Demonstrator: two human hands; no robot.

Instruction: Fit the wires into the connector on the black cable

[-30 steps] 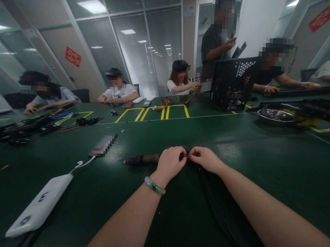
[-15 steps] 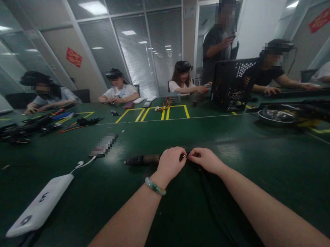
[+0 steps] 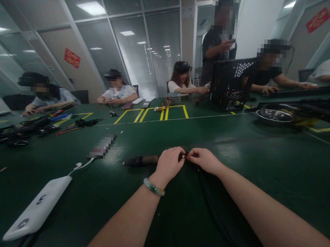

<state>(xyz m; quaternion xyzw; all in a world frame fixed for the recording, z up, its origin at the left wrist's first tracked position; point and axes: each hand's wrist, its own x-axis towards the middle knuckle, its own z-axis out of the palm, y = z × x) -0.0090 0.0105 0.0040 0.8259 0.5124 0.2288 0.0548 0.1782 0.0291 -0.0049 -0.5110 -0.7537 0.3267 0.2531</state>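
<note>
My left hand [image 3: 170, 163], with a green bangle on its wrist, is closed over the rear part of an electric screwdriver [image 3: 144, 160]. The tool lies on the green tabletop with its dark nose pointing left and a brownish body. A small gold-coloured spot shows by the left fingertips, at the tool's rear end. My right hand [image 3: 204, 160] is closed in a pinch right beside it, the two hands' fingertips nearly touching. What the right fingers hold is hidden. A black cable [image 3: 213, 204] runs from beneath the right hand towards the lower right table edge.
A white power bank [image 3: 39, 207] is joined by a white cord to a phone [image 3: 102, 146] on the left. Black cables [image 3: 26, 127] lie at far left. A black computer case [image 3: 231, 83] and a round metal dish [image 3: 275, 115] stand right. Several people are around the table.
Both hands keep their hold at the screwdriver's rear end, with hardly any finger movement. The whole view has shifted slightly. The standing person at the back has turned a little.
</note>
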